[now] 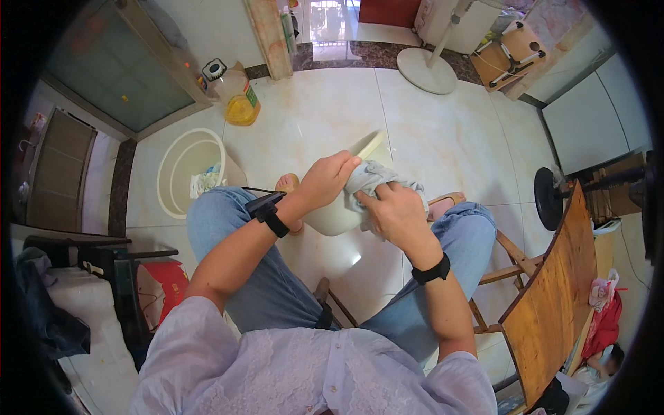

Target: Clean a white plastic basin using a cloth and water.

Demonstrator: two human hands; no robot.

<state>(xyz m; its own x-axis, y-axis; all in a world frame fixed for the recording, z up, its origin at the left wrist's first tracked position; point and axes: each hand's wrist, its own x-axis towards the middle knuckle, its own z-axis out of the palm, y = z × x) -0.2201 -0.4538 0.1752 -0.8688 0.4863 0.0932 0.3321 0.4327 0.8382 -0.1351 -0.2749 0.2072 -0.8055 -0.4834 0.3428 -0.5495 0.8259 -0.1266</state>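
Between my knees a cream plastic container (334, 217), perhaps a bucket or bin, is tilted, its far rim raised. My left hand (329, 176) grips it near the rim, beside a bunched light grey cloth (373, 174). The fingers of my right hand (397, 210) are curled on that cloth and press it against the container's side. Both hands hide part of the container, and its inside cannot be seen well.
Left of my knee stands a cream bin (166, 176) with some packaging in it. Beyond it are a plastic oil bottle (242, 106) and the fan's round base (427, 71). A wooden table (550, 306) is close on my right; a person (602, 371) is at the lower right edge.
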